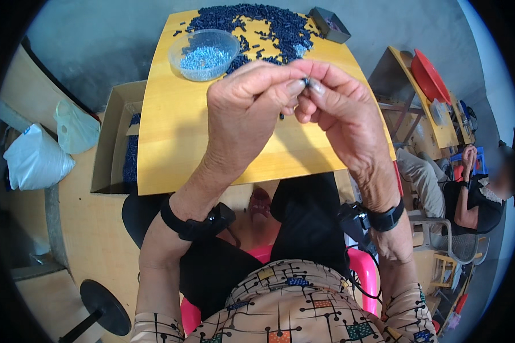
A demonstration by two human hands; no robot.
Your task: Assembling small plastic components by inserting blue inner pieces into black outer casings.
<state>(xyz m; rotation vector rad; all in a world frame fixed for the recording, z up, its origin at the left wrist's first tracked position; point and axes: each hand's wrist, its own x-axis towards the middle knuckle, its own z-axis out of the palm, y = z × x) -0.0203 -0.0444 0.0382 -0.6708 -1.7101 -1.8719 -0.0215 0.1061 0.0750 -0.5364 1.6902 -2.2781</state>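
A small dark piece (306,82) is pinched between the fingertips of the left hand (249,106) and the right hand (340,108), which are brought together above the yellow counter (171,137). Both hands are closed narrowly on it, thumb against forefinger, and it is held raised and close to the eyes, probably because something so tiny can only be handled by fine fingertip work. Little of its shape can be made out beyond a short, dark, stubby form.

At the far edge of the counter a heap of dark blue pieces (269,26) is spread loosely, within easy reach. Beside it, to the left, a clear plastic bowl (204,54) is filled with small, shiny, silvery parts. A dark grey box (330,24) is set at the far right corner. The counter is smooth and glossy. An open cardboard box (117,140) stands on the floor to the left, near two white plastic bags (37,160).
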